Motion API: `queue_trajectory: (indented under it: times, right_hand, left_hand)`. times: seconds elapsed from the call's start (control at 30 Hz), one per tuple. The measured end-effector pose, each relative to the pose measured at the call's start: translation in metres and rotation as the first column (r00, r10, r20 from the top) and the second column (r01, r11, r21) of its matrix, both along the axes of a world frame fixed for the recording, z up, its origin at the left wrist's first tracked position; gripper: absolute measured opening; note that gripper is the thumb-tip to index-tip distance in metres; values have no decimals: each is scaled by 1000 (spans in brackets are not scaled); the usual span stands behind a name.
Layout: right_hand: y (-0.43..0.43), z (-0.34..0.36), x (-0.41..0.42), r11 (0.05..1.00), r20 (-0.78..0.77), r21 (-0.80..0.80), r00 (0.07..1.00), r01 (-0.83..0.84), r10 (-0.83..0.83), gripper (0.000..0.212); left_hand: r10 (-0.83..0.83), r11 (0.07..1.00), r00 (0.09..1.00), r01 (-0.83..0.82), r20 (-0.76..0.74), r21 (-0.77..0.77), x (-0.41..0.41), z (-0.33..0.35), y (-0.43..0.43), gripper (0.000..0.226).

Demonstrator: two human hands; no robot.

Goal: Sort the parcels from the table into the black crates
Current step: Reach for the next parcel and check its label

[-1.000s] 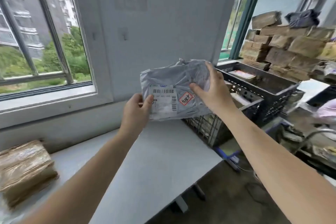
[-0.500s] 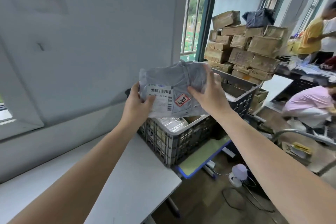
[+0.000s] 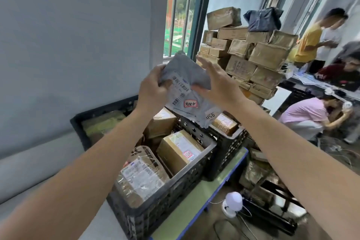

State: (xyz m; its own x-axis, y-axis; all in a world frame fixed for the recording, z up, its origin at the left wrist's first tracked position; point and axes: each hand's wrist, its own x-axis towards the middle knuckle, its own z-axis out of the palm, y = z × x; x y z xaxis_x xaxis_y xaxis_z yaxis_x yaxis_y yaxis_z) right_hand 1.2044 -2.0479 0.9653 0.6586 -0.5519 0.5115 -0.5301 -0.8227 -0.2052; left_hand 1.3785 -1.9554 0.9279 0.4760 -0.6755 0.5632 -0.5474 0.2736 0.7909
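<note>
1. The grey parcel (image 3: 187, 76) is off the desk and up in the air over the black crates. Its lower corner dangles right above where the near crate (image 3: 165, 200) meets the far crate (image 3: 231, 142).
2. The left hand (image 3: 152, 87) does the real holding, with thumb and fingers pinching the crumpled upper-left corner. The right hand (image 3: 222, 85) is spread with straight fingers and just lies flat against the right side. My guess is it's steadying the floppy bag so the label faces up and can be read before picking a crate.
3. I honestly can't tell which crate it's headed for. There's also a third crate (image 3: 78, 122) off to the left by the wall.
4. All the crates sit on a low green-topped bench (image 3: 196, 198), presumably so a parcel can just be dropped in.
5. Writing on the parcel:
   - The white shipping label (image 3: 178, 91) has a barcode, but the print is too blurry to read.
   - A red-bordered sticker (image 3: 190, 103) has handwriting that looks like "处理中".
   - Near the bottom corner there are big digits, upside down, maybe "95" something.
6. The near crate is already pretty full:
   - A brown box (image 3: 179, 150) has its own white label and red-bordered sticker.
   - A tape-wrapped box (image 3: 142, 177) sits at the front edge with labels I can't read.
</note>
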Motion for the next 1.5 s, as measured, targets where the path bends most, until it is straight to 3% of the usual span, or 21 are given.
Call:
queue_trajectory:
  times: [0.2,0.43,0.57,0.73,0.87,1.0,1.1,1.2,1.27,1.37,1.5]
  right_hand:
    - [-98,-7,-8,996,62,87,998,16,-22,71]
    - [-225,-51,-32,908,-10,418,1000,-16,22,61]
    - [-282,-79,-35,822,-136,567,980,-43,144,60]
    - [-317,-125,-29,740,-222,665,921,-98,321,107]
    - [-327,-164,-15,709,-442,704,799,28,408,83]
    - [-321,-203,-5,792,-628,611,605,-5,488,64]
    - [-313,-217,4,867,-719,492,528,-73,453,41]
    - [-315,-216,4,915,-775,162,525,-370,350,58]
    - [-321,-217,-1,804,-783,31,485,-593,388,69]
    - [-333,-220,-9,640,-825,107,291,-761,485,91]
    - [-339,-234,-22,639,-864,121,236,-759,445,119]
  left_hand:
    - [-17,1000,995,16,97,13,-22,3,-88,35]
    - [-32,942,986,-24,163,334,-46,-29,-183,62]
    - [-28,827,956,-142,292,545,-64,-58,-231,75]
    - [-20,650,913,-297,407,699,-75,-91,-267,66]
    - [-82,444,930,-288,359,848,-86,-114,-278,50]
    - [-384,112,881,-253,276,961,-97,-127,-279,35]
    - [-534,7,772,-403,344,915,-109,-137,-277,36]
    - [-573,64,665,-546,478,836,-125,-147,-277,41]
    - [-579,35,658,-571,482,820,-133,-152,-276,39]
    - [-620,-91,687,-544,380,834,-144,-153,-273,47]
    - [-660,-261,727,-460,191,849,-152,-162,-275,90]
